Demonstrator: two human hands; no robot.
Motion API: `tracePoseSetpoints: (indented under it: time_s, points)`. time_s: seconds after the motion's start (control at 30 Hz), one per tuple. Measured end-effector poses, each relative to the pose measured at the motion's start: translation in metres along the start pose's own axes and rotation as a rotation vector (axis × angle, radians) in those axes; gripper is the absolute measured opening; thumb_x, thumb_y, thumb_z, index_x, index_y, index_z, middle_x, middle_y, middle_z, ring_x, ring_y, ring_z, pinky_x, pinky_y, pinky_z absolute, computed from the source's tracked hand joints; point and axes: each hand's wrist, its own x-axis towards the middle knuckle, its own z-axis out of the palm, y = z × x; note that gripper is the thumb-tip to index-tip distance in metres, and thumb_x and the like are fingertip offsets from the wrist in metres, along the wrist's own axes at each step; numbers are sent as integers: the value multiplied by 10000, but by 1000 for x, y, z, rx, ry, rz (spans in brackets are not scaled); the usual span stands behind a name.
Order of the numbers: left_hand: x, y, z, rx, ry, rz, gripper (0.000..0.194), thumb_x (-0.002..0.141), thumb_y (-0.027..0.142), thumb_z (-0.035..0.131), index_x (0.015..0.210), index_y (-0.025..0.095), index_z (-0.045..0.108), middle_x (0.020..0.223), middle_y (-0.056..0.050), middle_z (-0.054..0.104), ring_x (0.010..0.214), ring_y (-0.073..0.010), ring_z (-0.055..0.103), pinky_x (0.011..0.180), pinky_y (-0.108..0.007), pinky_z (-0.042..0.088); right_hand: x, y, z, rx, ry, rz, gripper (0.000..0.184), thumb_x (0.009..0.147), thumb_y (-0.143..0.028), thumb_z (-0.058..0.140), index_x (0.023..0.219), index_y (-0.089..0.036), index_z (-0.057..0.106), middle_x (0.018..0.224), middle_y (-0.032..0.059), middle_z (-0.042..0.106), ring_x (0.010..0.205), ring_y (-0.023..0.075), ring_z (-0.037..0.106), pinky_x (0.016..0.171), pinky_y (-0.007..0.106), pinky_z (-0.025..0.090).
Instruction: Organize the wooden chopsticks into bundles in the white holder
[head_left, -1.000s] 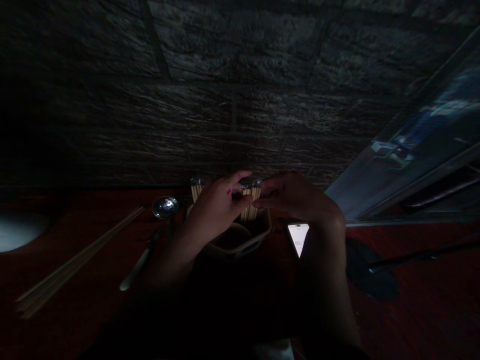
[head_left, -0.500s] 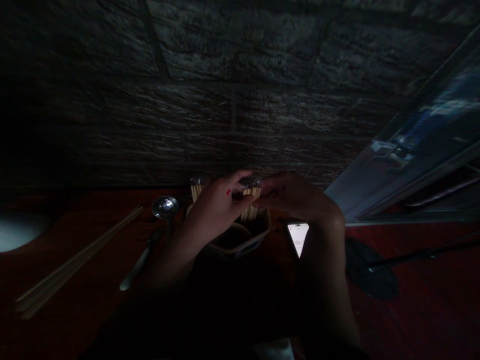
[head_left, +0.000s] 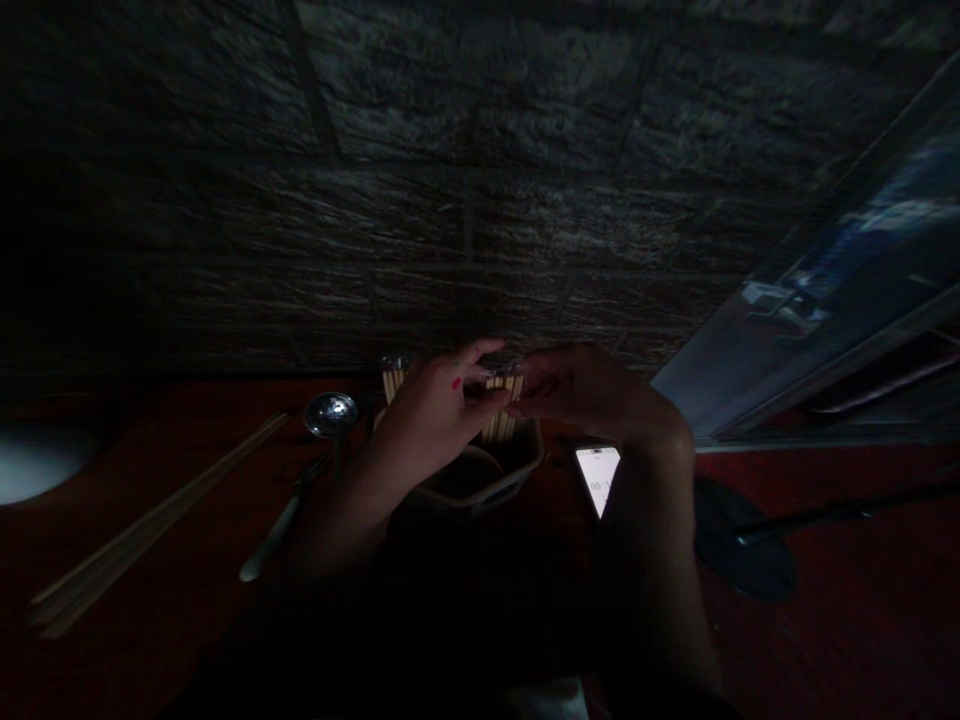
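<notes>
The scene is very dim. My left hand (head_left: pixel 435 410) and my right hand (head_left: pixel 581 390) meet above a rectangular holder (head_left: pixel 487 480) on a dark red table. Both hands pinch a small clear container of thin wooden sticks (head_left: pixel 504 385), which stands at the holder's back. A second stick container (head_left: pixel 393 378) shows just left of my left hand. The fingers of both hands are curled around the container's top, and what lies under them is hidden.
Long wooden chopsticks (head_left: pixel 150 525) lie at the left beside a metal ladle (head_left: pixel 330 413). A lit phone (head_left: pixel 598 475) rests right of the holder. A dark round stand base (head_left: pixel 742 545) sits at the right. A brick-pattern wall (head_left: pixel 450 200) rises behind.
The hands stay almost still on the stick container; my right hand's fingers have shifted slightly toward the left.
</notes>
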Motion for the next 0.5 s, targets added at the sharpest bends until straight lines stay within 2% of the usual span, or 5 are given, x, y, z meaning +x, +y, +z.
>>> tracePoseSetpoints:
  time_s: [0.23, 0.5]
  points:
    - [1, 0, 1, 16, 13, -1, 486, 832, 245, 686, 1298, 194, 558, 1053, -82, 748, 987, -223, 714, 854, -355, 574, -1, 3, -1, 49, -1, -13, 91, 770, -246, 711, 861, -242, 717, 844, -9, 749, 838, 183, 710, 737, 278, 547]
    - [1, 1, 0, 27, 5, 8, 513, 828, 250, 693, 1317, 200, 546, 1077, -82, 742, 1000, -226, 711, 870, -359, 572, -3, -2, -1, 47, 25, -2, 119, 770, -306, 720, 863, -233, 702, 802, -9, 741, 792, 177, 705, 672, 262, 532]
